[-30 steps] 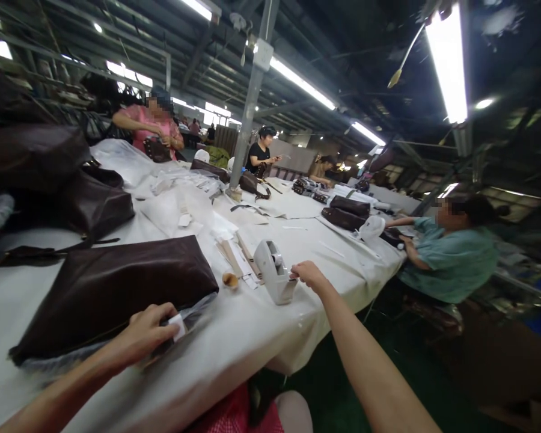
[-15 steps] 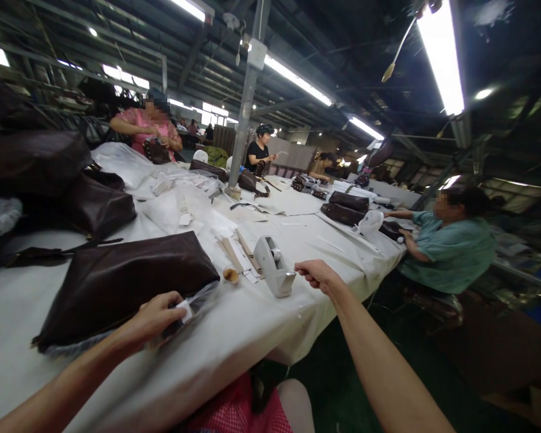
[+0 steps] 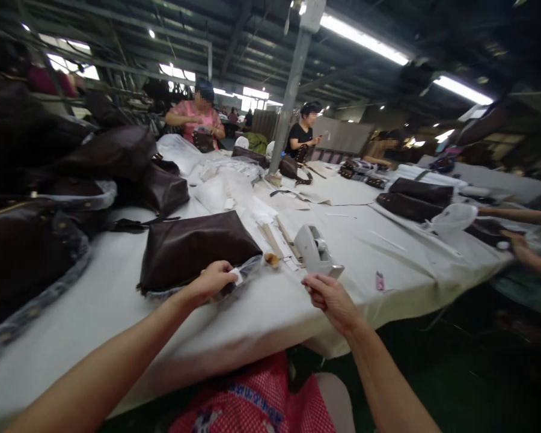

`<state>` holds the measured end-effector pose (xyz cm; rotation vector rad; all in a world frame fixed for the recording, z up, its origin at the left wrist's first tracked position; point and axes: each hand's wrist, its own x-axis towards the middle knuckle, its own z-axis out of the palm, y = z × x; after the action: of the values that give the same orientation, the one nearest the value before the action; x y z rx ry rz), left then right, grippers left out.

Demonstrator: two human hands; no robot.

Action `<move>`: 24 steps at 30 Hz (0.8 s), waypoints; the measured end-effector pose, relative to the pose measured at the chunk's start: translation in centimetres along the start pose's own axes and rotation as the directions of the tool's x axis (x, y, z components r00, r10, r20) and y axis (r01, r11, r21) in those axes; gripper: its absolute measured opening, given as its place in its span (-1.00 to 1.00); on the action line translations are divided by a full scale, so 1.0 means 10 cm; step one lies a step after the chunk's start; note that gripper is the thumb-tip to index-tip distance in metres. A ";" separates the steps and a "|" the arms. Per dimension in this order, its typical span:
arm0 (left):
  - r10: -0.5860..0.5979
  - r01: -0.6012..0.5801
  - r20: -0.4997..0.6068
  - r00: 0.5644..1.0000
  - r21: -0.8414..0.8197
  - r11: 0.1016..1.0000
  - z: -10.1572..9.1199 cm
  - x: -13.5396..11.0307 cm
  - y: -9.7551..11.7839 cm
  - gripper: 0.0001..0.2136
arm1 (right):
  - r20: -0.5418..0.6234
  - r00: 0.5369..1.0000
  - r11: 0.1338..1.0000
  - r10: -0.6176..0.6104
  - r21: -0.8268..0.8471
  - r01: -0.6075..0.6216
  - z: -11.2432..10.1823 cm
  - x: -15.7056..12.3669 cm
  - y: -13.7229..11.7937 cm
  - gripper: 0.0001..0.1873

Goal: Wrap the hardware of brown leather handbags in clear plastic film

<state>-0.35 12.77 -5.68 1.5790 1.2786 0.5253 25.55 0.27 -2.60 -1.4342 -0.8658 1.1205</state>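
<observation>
A dark brown leather bag [image 3: 198, 246] lies on its side on the white-covered table. At its near right corner my left hand [image 3: 214, 279] pinches a small white tag [image 3: 237, 276], with clear plastic wrap [image 3: 250, 269] bunched beside and beneath it. My right hand [image 3: 329, 297] is closed in a pinch just in front of a grey tape dispenser [image 3: 313, 251]. Whatever its fingertips hold is too small to make out. A short brown roll [image 3: 271, 260] stands between the two hands, a little farther back.
More dark bags [image 3: 22, 258] are piled on the left, some edged with plastic. Cardboard strips [image 3: 273, 239] lie behind the dispenser, and a small pink item [image 3: 380, 281] rests to its right. A metal post [image 3: 291, 102] rises from the table [image 3: 342, 225]. Several co-workers sit around it.
The view has swung left. My right hand has drawn back from the dispenser's cutting edge toward the bag. My left hand still pinches the tag at the bag's corner.
</observation>
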 end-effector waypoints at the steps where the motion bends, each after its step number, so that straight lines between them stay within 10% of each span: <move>1: 0.001 -0.001 -0.012 1.000 0.001 1.000 0.01 0.00 0.00 -0.83 | 0.102 0.995 0.997 -0.010 0.083 0.002 0.21 -0.03 0.00 -0.64; 7: 0.038 -0.038 -0.041 0.998 0.015 0.999 0.03 -0.05 0.00 -0.88 | 0.292 0.956 0.989 0.026 0.133 -0.068 1.18 0.00 0.24 -0.62; 24: 0.049 -0.045 -0.024 0.999 0.134 0.990 -0.04 -0.18 0.17 -0.84 | 0.018 0.998 0.984 0.059 -0.171 -0.055 1.36 0.24 0.52 -0.60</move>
<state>-0.50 11.42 -3.64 1.7215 1.3228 0.5007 12.95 5.76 -8.00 -1.5981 -0.9611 1.1285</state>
